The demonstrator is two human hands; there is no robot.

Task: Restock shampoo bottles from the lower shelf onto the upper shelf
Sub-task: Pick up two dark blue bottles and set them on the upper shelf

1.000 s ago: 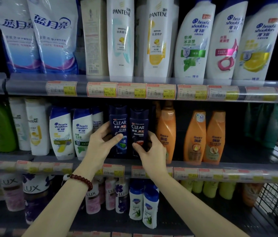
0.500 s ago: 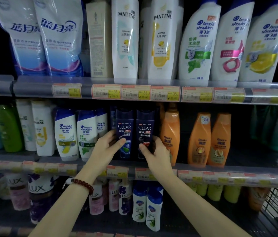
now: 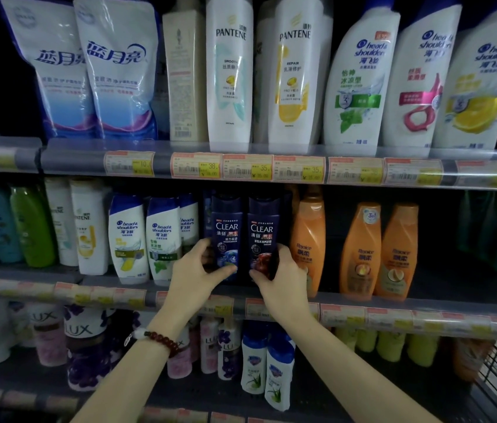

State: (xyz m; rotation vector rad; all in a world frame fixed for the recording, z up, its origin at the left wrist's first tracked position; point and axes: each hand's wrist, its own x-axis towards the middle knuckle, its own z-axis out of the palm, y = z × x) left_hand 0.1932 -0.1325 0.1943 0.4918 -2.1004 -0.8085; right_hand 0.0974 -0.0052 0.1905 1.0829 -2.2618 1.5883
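My left hand (image 3: 193,271) is curled around the lower part of the left Clear bottle (image 3: 226,236), thumb across its front and fingers tucked behind its left side. My right hand (image 3: 283,276) is wrapped the same way on the right Clear bottle (image 3: 263,236), thumb on the front near the base. Both bottles sit on the middle shelf (image 3: 393,312), side by side and touching, wedged between the Head & Shoulders bottles (image 3: 161,239) on the left and the orange Rejoice bottle (image 3: 306,239) on the right. I cannot tell whether their bases are on the shelf or just lifted off it.

What worries me: I am gripping low, so each tall bottle could tip forward over my thumb as it comes out. The row is tight, and dragging them out could knock the orange bottle or the white ones over. The top shelf (image 3: 82,154) looks full along its front, so I may find no gap and shove a Pantene bottle (image 3: 228,71) back or off.

Both bottles stand upright, long axis vertical, caps up, labels facing me
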